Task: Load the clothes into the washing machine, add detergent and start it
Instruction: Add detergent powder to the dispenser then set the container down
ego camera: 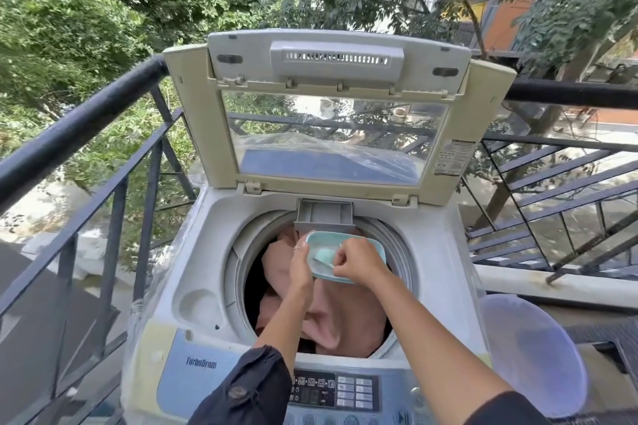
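- Outdoors on a balcony, black railing point(86, 121) and trees behind one top-loading washing machine point(193, 252), lid point(221, 134) raised.
- One pile of pink clothes point(331, 317) fills the drum.
- One teal detergent tub point(374, 245), over the drum's far edge, is gripped by the left hand point(299, 264).
- Right hand point(357, 260) pinches one scoop point(322, 257) inside it.

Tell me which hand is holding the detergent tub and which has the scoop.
The left hand holds the teal tub by its left edge over the drum. The right hand pinches the scoop inside it.
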Demonstrator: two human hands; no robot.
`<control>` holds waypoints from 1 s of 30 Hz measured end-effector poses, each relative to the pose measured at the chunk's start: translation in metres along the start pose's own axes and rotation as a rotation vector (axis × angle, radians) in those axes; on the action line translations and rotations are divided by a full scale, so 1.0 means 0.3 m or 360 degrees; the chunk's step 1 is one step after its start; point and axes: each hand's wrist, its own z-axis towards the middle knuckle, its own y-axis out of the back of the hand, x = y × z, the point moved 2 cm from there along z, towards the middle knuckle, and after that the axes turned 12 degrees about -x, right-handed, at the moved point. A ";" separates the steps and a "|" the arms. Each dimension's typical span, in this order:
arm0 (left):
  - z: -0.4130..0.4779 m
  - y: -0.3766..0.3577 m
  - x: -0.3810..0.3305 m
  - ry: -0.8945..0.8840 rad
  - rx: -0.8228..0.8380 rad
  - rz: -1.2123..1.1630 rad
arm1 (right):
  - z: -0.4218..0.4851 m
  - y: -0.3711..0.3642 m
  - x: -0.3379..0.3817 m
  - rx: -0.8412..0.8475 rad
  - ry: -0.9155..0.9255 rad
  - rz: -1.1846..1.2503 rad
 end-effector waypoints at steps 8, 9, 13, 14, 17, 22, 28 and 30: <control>0.021 0.009 0.009 -0.0041 0.0007 0.0014 | 0.009 -0.013 0.011 0.0226 -0.0227 0.0313; 0.022 0.011 0.011 -0.0044 0.0016 0.0035 | 0.011 -0.012 0.010 0.0252 -0.0293 0.0379; 0.023 0.014 0.014 -0.0036 0.0031 0.0053 | 0.011 -0.015 0.002 0.0440 -0.0675 0.0815; 0.025 0.014 0.013 -0.0029 0.0036 0.0041 | 0.009 -0.020 -0.002 0.0486 -0.0756 0.0933; 0.032 0.015 0.011 -0.0027 0.0073 0.0040 | 0.007 -0.037 -0.017 0.0525 -0.0940 0.1199; 0.049 0.030 0.017 0.0047 0.0040 0.0070 | 0.018 -0.043 -0.029 0.0547 -0.1106 0.1505; 0.088 0.020 0.016 0.0071 -0.0009 0.0074 | 0.058 0.002 -0.024 0.0368 -0.1155 0.1690; 0.095 0.022 0.022 0.0089 -0.0018 0.0102 | 0.069 0.019 -0.016 0.0325 -0.1160 0.1722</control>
